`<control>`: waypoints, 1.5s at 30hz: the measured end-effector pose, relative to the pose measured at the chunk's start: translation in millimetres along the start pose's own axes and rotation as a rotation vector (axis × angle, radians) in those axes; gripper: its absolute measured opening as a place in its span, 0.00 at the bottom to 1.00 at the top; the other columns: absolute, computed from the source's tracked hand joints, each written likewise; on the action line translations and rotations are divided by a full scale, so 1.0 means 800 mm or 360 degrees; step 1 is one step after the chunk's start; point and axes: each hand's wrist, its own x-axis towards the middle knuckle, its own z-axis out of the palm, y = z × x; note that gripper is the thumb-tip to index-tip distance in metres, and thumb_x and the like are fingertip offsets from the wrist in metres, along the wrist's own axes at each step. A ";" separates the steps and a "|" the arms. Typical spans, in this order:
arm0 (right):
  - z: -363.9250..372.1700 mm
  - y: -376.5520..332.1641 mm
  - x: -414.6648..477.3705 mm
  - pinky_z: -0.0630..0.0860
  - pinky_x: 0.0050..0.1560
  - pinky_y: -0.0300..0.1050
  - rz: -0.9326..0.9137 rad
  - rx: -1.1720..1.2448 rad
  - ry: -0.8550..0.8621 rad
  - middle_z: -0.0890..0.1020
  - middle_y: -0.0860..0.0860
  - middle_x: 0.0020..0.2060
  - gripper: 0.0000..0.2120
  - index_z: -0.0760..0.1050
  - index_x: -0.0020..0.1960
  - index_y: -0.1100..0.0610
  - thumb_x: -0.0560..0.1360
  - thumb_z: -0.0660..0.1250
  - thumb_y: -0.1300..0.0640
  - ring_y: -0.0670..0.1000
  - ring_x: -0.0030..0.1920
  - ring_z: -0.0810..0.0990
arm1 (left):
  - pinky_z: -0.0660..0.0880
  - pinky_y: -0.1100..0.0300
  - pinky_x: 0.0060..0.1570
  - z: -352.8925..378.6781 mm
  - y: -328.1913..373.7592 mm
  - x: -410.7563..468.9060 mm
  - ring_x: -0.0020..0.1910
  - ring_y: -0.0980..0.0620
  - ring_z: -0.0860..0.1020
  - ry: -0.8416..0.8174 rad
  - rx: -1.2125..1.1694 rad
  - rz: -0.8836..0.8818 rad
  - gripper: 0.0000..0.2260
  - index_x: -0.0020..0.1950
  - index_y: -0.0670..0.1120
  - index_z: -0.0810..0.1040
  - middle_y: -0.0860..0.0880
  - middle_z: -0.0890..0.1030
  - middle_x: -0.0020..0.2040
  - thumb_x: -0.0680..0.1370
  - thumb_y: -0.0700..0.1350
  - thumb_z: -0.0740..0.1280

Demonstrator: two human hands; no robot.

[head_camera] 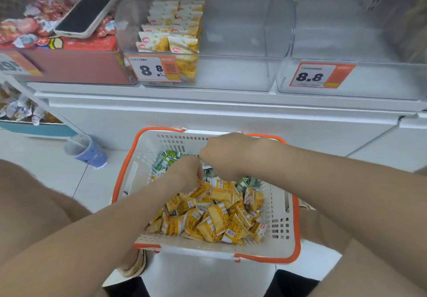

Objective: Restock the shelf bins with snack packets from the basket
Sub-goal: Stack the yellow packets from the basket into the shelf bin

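Head view: left hand, right hand together at frame centre, fingers curled down among packets; grip hidden, cannot tell. Packets fill basket, lower centre. Bin above, partly stocked. Phone upper left.

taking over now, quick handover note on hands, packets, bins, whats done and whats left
Left hand and right hand: both down in the basket, fingers curled among packets; grip hidden.
Basket holds many yellow packets, a few green packets at its far end.
Done: middle bin has yellow rows on its left side.
Left: fill the rest of it; no green ones show in any bin.
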 end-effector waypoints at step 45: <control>-0.176 0.142 0.075 0.83 0.51 0.54 0.0562 0.1823 0.1257 0.83 0.51 0.49 0.27 0.70 0.63 0.49 0.70 0.77 0.63 0.53 0.49 0.83 | 0.65 0.41 0.66 -0.336 -0.026 -0.068 0.70 0.41 0.69 0.1023 0.0189 0.0065 0.20 0.67 0.49 0.78 0.46 0.75 0.67 0.77 0.38 0.62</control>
